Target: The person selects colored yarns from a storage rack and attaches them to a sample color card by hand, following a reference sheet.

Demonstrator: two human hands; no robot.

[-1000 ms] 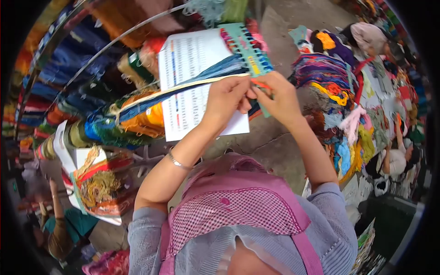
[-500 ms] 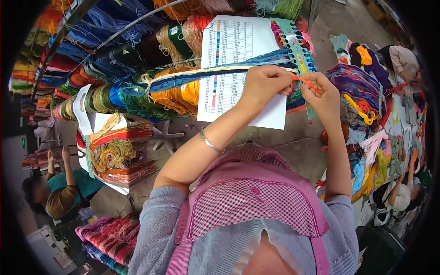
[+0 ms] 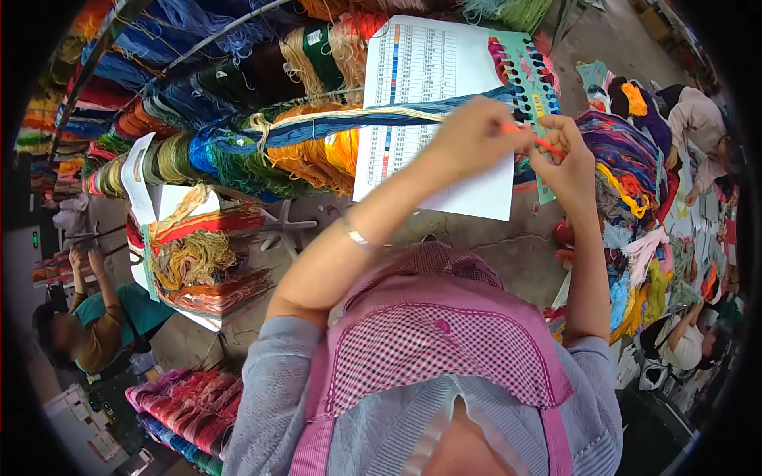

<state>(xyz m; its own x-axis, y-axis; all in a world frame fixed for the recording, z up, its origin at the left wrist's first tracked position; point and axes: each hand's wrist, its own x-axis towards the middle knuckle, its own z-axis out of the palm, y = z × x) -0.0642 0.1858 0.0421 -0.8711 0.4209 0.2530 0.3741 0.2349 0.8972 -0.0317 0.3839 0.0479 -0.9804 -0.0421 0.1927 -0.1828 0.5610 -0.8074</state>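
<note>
My left hand point(image 3: 486, 143), with a silver bracelet on its wrist, is smeared by motion over the printed chart sheet point(image 3: 470, 205). Its closed fingers meet one end of a slim bright orange object point(image 3: 549, 148), whose kind I cannot make out. Pinched in my right hand point(image 3: 573, 168) is the other end of that object. Just beyond both hands lies a green card point(image 3: 548, 194) with a row of holes along its edges and threads looped through. A long blue thread bundle point(image 3: 341, 125) and a cream strand point(image 3: 317, 117) stretch left from the card, crossing the sheet.
Hanks of coloured thread point(image 3: 305, 163) hang on metal rails point(image 3: 226, 36) ahead and left. Another card with red and olive threads point(image 3: 198, 262) hangs at left. More skeins point(image 3: 623, 174) are heaped at right. Other people work at the far left and right.
The view has shifted slightly, so the sheet and card sit further right. My left hand has turned and blurred; both hands stay close together at the orange object.
</note>
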